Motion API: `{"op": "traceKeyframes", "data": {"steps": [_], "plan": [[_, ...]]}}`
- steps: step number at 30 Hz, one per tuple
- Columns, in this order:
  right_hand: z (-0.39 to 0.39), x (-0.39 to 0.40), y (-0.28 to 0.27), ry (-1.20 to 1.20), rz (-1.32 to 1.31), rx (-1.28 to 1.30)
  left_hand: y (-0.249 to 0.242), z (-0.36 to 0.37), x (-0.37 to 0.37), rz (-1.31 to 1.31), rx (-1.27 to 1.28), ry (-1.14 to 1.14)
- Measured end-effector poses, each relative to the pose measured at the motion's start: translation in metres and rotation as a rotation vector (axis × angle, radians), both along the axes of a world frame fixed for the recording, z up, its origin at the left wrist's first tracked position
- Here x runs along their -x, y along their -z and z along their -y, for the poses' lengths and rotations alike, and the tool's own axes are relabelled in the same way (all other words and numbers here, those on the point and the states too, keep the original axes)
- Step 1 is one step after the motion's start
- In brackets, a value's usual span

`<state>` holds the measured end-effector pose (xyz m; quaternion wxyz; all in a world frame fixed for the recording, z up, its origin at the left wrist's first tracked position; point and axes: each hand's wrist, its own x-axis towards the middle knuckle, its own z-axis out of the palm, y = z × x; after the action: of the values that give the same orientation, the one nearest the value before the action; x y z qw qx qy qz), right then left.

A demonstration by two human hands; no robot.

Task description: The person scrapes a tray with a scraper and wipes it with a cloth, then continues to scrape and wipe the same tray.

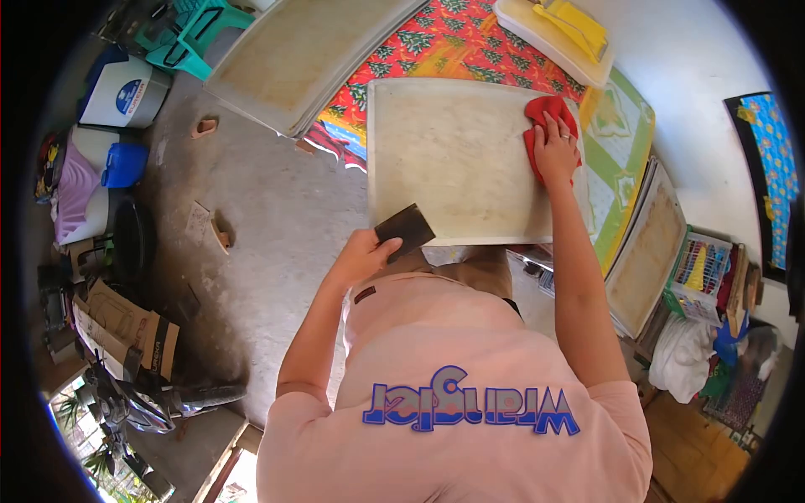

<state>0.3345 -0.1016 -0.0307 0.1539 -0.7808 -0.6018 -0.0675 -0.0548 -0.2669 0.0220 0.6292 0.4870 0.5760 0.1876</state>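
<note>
My right hand [557, 155] presses a crumpled red cloth [541, 109] onto the upper right part of a large pale tray [461, 159] with a thin raised rim. Its fingers lie over the cloth, and one wears a ring. Smudges and brownish stains show on the tray's surface. Held at the tray's near left corner is a dark, flat rectangular piece [406, 231], gripped by my left hand [366, 256] with the thumb on top.
Under the tray runs a red tablecloth [453, 42] with a tree print. More trays [310, 63] lie at the back left; others [644, 251] lean at the right. A white container with a yellow dustpan-like item [579, 29] stands behind. Cardboard boxes [126, 331] sit left.
</note>
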Motion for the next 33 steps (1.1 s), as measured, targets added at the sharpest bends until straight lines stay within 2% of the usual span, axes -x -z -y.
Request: {"op": "traceKeyframes", "data": {"steps": [3,6,9,15,18,21,33], "plan": [[0.007,-0.002,0.003,-0.020,0.010,-0.038,0.006,-0.008,-0.017,-0.051,-0.039,0.024],[0.007,0.002,0.004,-0.003,0.025,-0.068,0.009,-0.016,-0.019,-0.028,-0.023,0.086],[0.008,0.003,0.002,0.000,0.024,-0.081,0.000,-0.020,-0.023,0.018,-0.015,0.018],[0.009,0.005,0.001,0.009,0.022,-0.091,0.003,-0.029,-0.016,0.050,0.029,0.107],[0.009,0.004,0.001,0.006,0.019,-0.103,-0.001,-0.031,-0.017,0.016,-0.118,0.106],[0.008,0.003,0.002,0.007,0.027,-0.108,-0.004,-0.034,-0.014,0.035,0.015,0.130],[0.009,0.004,0.002,0.012,0.018,-0.119,0.007,-0.038,-0.012,0.053,0.012,0.130]]}}
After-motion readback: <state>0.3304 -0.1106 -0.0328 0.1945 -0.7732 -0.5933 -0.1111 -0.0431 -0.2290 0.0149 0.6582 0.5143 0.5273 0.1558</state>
